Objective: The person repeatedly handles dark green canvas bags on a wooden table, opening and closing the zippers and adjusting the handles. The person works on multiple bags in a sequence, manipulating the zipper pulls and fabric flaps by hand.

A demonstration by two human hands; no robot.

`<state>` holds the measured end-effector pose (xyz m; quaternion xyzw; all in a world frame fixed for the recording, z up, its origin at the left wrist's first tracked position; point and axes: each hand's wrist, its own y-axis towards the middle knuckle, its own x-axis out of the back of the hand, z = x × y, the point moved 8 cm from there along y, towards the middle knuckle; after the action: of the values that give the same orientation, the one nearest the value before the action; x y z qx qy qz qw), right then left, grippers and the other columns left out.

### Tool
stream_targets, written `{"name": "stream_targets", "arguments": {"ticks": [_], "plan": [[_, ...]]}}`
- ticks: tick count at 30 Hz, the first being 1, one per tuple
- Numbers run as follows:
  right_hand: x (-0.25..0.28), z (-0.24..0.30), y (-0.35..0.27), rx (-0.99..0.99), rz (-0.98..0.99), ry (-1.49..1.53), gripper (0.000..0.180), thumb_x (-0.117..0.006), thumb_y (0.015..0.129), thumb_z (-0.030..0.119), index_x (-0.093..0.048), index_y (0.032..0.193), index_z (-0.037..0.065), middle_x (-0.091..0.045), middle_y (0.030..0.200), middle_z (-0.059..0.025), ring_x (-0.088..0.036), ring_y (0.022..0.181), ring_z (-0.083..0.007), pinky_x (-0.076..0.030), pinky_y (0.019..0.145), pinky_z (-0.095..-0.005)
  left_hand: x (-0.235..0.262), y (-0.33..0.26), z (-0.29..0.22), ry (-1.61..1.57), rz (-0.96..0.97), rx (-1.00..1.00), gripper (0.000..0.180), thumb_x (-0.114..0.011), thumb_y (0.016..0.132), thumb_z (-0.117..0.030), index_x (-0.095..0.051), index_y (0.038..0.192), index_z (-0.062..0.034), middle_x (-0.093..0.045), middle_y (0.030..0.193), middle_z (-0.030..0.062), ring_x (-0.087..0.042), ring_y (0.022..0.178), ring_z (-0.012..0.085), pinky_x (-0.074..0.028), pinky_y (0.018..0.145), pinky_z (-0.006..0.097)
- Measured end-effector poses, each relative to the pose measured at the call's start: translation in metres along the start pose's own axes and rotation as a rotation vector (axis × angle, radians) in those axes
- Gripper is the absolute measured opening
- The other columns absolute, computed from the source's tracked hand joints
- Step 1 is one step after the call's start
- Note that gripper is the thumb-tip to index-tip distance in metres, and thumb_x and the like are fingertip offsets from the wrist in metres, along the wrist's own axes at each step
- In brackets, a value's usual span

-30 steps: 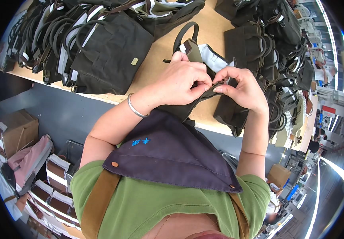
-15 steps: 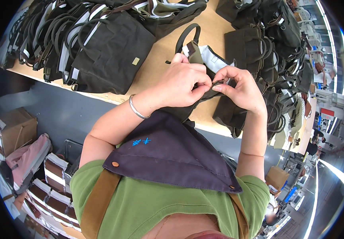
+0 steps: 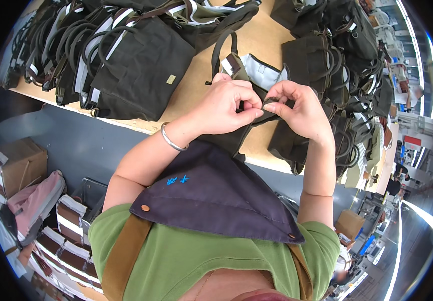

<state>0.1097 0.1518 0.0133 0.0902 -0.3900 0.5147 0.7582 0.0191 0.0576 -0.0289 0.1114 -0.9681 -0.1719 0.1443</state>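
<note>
In front of me at the table's near edge is a dark handbag [image 3: 231,140] with a looped handle and a white lining showing at its opening. My left hand [image 3: 229,104] is closed on the bag's dark edge, thumb and forefinger pinched together. My right hand [image 3: 299,109] pinches a small dark piece at the same edge, close to the left fingertips. Whether that piece is a strap end or part of the zip, I cannot make out. The bag's lower part is partly hidden behind my left hand and apron.
On the left of the wooden table [image 3: 256,40] stands a row of dark handbags [image 3: 141,65] with looped handles. More dark bags [image 3: 306,60] crowd the right side. A cardboard box [image 3: 21,163] and a pink bag [image 3: 36,205] lie below at the left.
The bag's handle and opening have shifted slightly left, and more white lining shows. My hands have moved a little left with it, both still pinching at the edge.
</note>
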Motion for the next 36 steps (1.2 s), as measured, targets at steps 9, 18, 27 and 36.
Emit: {"name": "stream_targets", "arguments": {"ticks": [9, 18, 27, 36], "plan": [[-0.006, 0.003, -0.01, 0.165, 0.057, -0.082, 0.011, -0.076, 0.077, 0.007, -0.07, 0.084, 0.004, -0.063, 0.074, -0.0071, -0.059, 0.067, -0.0196, -0.046, 0.063, -0.0311, 0.033, 0.004, 0.007, 0.547, 0.138, -0.143, 0.05, -0.084, 0.063, -0.033, -0.066, 0.107, -0.018, -0.065, 0.09, -0.0048, -0.057, 0.098, 0.0153, -0.027, 0.093, 0.041], [0.016, -0.02, -0.043, 0.465, -0.213, -0.437, 0.017, -0.08, 0.063, 0.011, -0.073, 0.079, 0.011, -0.058, 0.076, 0.0013, -0.057, 0.077, -0.0191, -0.039, 0.083, -0.0342, 0.008, -0.011, -0.019, 0.793, 0.26, -0.274, 0.033, -0.081, 0.063, -0.027, -0.068, 0.091, -0.0179, -0.055, 0.083, -0.0044, -0.053, 0.087, 0.0143, -0.031, 0.087, 0.036], [-0.004, -0.078, -0.065, 0.061, -0.353, -0.519, 0.028, -0.078, 0.069, 0.009, -0.07, 0.096, 0.009, -0.065, 0.095, -0.0048, -0.06, 0.095, -0.0254, -0.045, 0.087, -0.0365, -0.028, -0.005, 0.023, 0.797, 0.42, -0.304, 0.009, -0.067, 0.077, -0.012, -0.069, 0.085, -0.0144, -0.057, 0.086, -0.0027, -0.053, 0.089, 0.0147, -0.034, 0.083, 0.034], [-0.05, -0.097, -0.027, -0.164, -0.532, -0.024, 0.016, -0.069, 0.082, 0.012, -0.06, 0.085, -0.001, -0.067, 0.072, -0.0167, -0.066, 0.073, -0.0387, -0.053, 0.068, -0.0445, -0.042, 0.025, 0.013, 0.633, 0.156, -0.174, 0.027, -0.073, 0.072, -0.009, -0.059, 0.095, -0.0084, -0.054, 0.101, 0.0067, -0.058, 0.085, 0.0286, -0.047, 0.072, 0.039]]}}
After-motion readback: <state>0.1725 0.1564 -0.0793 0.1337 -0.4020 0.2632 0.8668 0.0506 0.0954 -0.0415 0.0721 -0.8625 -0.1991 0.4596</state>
